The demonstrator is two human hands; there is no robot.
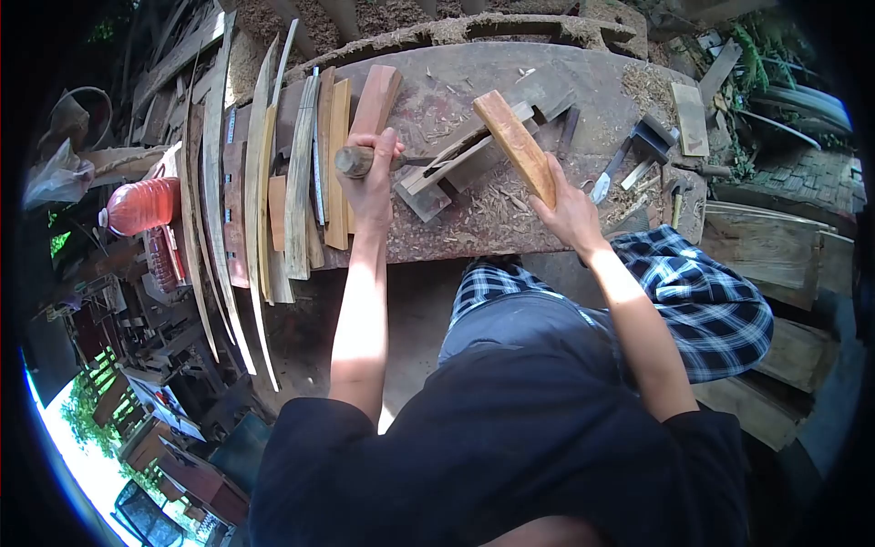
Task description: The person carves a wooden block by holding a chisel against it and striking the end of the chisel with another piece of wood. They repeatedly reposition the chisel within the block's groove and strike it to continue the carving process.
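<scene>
My left hand is wrapped round the wooden handle of a chisel-like tool, whose thin dark shaft points right toward a slotted wooden piece. That piece lies at a slant on the workbench, on top of other wood. In my right hand is a thick rectangular wooden block, held by its lower end and tilted up to the left above the piece. The block and the tool handle are apart. Wood chips lie around the piece.
Long wooden strips lie along the bench's left side, with a reddish block beside them. A pink liquid bottle is farther left. At the right are a hammer-like tool and a flat board.
</scene>
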